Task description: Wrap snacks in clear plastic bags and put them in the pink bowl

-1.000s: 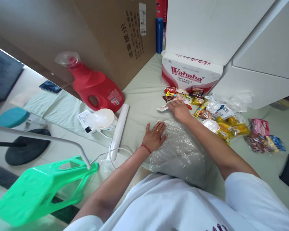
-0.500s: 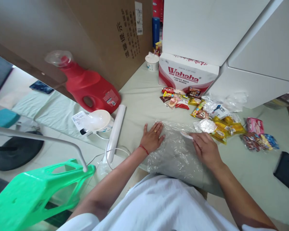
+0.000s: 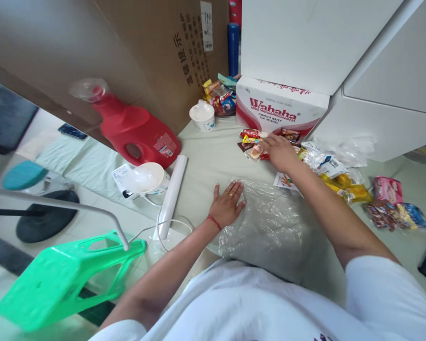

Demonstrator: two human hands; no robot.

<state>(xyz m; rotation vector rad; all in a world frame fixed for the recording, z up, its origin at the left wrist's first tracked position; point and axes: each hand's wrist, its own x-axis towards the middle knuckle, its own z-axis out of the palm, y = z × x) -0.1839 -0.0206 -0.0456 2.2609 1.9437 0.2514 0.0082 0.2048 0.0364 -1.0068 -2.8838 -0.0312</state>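
My left hand [image 3: 227, 206] lies flat with its fingers spread on a sheet of clear plastic film [image 3: 270, 218], at the film's left edge. Over a pile of small wrapped snacks [image 3: 250, 139] is my right hand [image 3: 280, 152], its fingers loosely extended and the fingertips among the wrappers. I see nothing held in it, though its palm side is hidden. A small printed card [image 3: 286, 182] lies under my right forearm, at the film's far edge. Beyond the snacks stands a white and red Wahaha carton [image 3: 280, 106].
Yellow snack packs [image 3: 353, 192], a pink packet [image 3: 387, 189] and brown sweets [image 3: 381, 215] lie at right. A paper cup [image 3: 202, 116] and a bag of snacks [image 3: 222, 97] stand at the back. Left are a red jug [image 3: 138, 128], a white roll [image 3: 172, 196] and a green stool [image 3: 57, 279].
My right hand has moved from the film to the snack pile, and the card is on the cloth. The paper cup has shifted left and nearer; more of the snack bag behind it shows.
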